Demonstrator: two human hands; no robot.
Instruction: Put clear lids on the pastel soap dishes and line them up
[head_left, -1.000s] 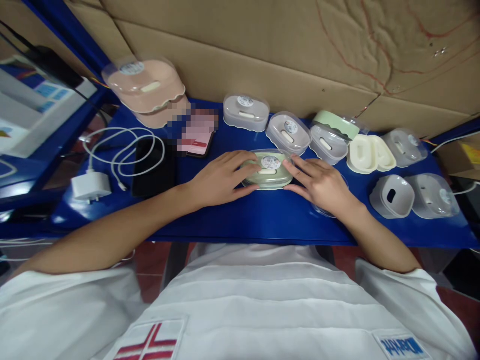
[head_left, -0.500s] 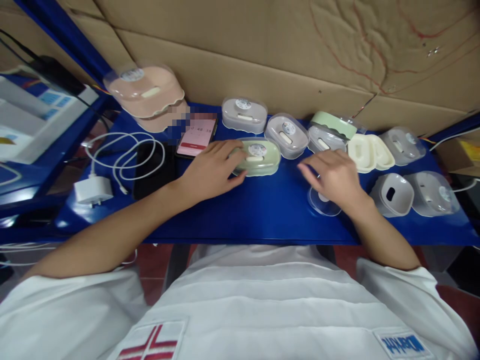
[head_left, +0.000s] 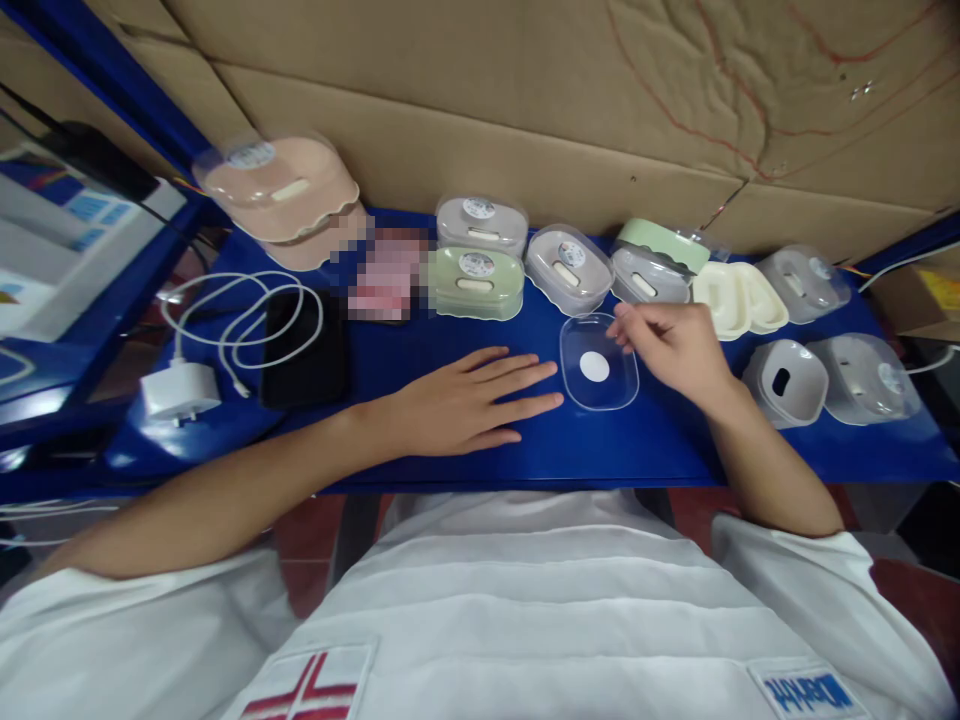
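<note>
My left hand (head_left: 465, 405) lies flat over the blue tabletop, its fingers spread and holding nothing. Just past its fingertips is a clear plastic lid (head_left: 592, 335) with a round white sticker. My right hand (head_left: 675, 350) has its fingers curled together, thumb and fingertips at the lid's upper right edge; they appear to pinch it, though the contact is partly hidden. Beyond my left hand sits a green box with a clear lid (head_left: 475, 285), directly in front of a grey lidded box (head_left: 482, 225). Another grey lidded box (head_left: 570, 270) stands to their right.
Stacked pink boxes (head_left: 292, 190), a phone (head_left: 386, 275), and a white charger (head_left: 180, 390) with its cable are at left. At right are a cream tray (head_left: 724, 300), an uncovered grey container (head_left: 787, 385) and a grey lidded box (head_left: 866, 380). Cardboard (head_left: 450, 100) walls the back.
The green box has shifted left and back, against the grey one. My left hand has let go of it and come nearer. The clear lid has moved left from under my right hand.
</note>
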